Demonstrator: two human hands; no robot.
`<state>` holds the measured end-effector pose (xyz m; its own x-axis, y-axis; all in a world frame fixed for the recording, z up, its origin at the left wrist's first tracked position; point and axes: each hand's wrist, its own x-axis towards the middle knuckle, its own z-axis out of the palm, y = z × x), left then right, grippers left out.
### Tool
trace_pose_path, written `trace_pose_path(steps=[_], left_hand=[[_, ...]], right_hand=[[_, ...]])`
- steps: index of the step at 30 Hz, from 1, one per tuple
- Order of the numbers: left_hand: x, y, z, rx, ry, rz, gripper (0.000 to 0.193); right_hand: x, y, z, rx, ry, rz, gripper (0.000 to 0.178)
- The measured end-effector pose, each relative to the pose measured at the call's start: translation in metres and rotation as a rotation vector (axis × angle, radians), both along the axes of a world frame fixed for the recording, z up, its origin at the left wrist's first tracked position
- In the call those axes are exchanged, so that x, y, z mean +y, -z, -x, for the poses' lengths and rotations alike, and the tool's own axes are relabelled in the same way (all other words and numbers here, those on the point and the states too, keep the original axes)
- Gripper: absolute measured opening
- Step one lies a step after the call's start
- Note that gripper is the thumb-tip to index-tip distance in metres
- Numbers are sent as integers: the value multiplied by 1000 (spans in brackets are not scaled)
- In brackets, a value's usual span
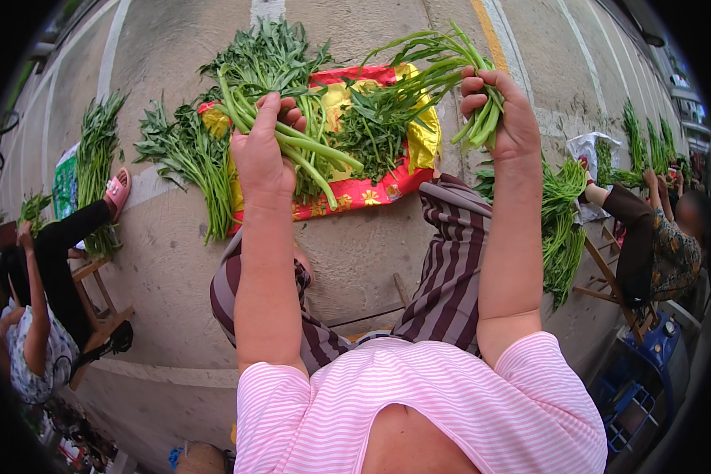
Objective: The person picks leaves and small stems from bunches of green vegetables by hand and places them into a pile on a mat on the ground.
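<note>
My left hand (263,150) is closed round a few thick, pale green water spinach stems (324,152), which slant down to the right across the red cloth. Farther right, my right hand (515,118) grips a bunch of water spinach (482,129), cut ends toward me and leaves trailing up and left. Between and beyond the hands lies a red and gold cloth (383,192) with loose leafy greens (367,130) on it. A big leafy heap (265,59) lies just past my left hand, and another pile (193,150) is to its left.
More greens (561,229) lie on the pavement by my right forearm. On the left a seated person wears a pink sandal (118,192), near a wooden stool (103,328) and a tall bundle (100,150). Another person (675,245) sits at right, by a blue vehicle (648,355).
</note>
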<state>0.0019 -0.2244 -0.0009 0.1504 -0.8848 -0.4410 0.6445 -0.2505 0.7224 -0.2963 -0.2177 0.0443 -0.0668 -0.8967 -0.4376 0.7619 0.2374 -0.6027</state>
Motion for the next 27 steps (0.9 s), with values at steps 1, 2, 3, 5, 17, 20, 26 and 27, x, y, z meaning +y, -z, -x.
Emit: trace_pose_path(steps=[1,2,3,5,17,20,26,27], left_hand=[[0,1,-1,4,-13,6,12],[0,1,-1,8,-25,12,12],[-1,2,-1,12,-38,19,12],[-1,2,1,-9,-10,1,13],[6,6,17,-38,95,2,11],[6,10,18,-59,95,-6,11],[5,16,20,-126,57,-19,14],[5,17,19,-142,51,-34,14]], right_hand=[[0,-1,2,6,42,19,17],[1,-1,3,-27,66,39,17],[1,-2,4,-48,69,47,17],[1,-3,5,-88,73,62,18],[1,-3,-7,-107,-72,112,18],[3,-7,-12,-84,-144,123,21],[9,-18,-20,47,-271,161,28],[10,-19,-21,68,-288,163,30]])
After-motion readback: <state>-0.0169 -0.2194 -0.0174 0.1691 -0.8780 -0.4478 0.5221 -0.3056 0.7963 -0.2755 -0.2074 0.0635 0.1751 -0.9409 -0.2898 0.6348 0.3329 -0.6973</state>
